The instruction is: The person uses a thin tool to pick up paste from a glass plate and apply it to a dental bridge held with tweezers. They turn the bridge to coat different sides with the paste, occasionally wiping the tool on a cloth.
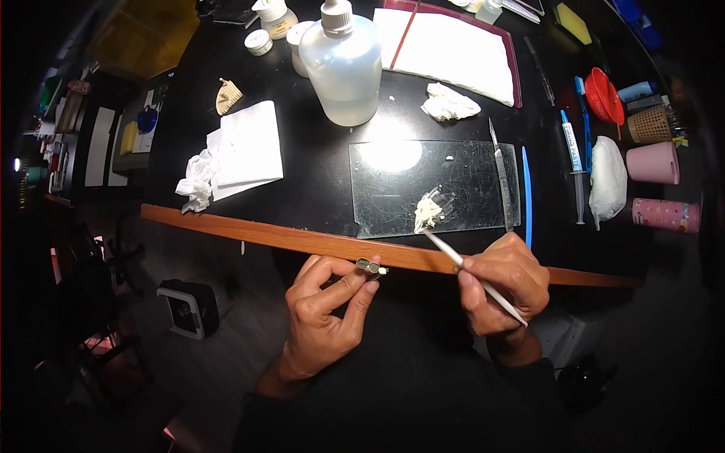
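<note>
My left hand (326, 313) is closed, pinching a small metal dental bridge (368, 266) between thumb and fingers just in front of the table's wooden edge. A whitish spot shows at the bridge's right end. My right hand (507, 285) grips a slim white stick-like tool (444, 248), pen fashion. The tool's tip reaches the near edge of a glass slab (385, 181), at a smear of cream-coloured paste (427, 211). Whether the tip touches the paste is too small to tell. On the slab's right side lies a metal scalpel (501, 177).
A large bottle of clear liquid (340, 75) stands behind the slab. Folded white paper (248, 147) and crumpled tissue (198, 181) lie left. To the right are a blue strip (527, 196), a paste syringe (572, 151), a white lump (608, 181) and pink cups (652, 162).
</note>
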Motion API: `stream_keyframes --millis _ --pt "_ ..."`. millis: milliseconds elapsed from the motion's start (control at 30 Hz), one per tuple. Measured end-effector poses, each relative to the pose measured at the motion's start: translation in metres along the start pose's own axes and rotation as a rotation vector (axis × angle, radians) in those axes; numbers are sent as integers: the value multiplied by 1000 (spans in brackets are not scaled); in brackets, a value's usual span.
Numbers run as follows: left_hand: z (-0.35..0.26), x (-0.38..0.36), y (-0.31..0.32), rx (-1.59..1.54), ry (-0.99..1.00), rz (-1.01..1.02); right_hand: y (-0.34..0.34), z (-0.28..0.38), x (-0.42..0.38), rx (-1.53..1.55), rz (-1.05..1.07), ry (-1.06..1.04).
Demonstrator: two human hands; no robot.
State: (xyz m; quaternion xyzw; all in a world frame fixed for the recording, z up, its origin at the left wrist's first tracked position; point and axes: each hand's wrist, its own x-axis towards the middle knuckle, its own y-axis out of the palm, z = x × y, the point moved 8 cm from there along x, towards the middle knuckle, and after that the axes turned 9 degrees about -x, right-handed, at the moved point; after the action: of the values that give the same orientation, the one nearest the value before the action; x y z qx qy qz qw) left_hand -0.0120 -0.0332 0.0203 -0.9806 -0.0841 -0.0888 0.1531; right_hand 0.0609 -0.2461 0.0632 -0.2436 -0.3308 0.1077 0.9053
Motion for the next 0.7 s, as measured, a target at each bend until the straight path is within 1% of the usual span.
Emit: stream_keyframes --millis 133,233,267,700 --pt "-10 7 -4 68 13 14 4 -4 2 -158 -76 -62" --pt "-11 11 -5 79 5 12 6 -4 1 -202 -75 -69" --pt "-11 11 -4 79 -2 13 8 -5 -2 -214 -24 -64" --pt "-9 10 -4 50 -8 1 6 -2 -4 -216 -46 -61"
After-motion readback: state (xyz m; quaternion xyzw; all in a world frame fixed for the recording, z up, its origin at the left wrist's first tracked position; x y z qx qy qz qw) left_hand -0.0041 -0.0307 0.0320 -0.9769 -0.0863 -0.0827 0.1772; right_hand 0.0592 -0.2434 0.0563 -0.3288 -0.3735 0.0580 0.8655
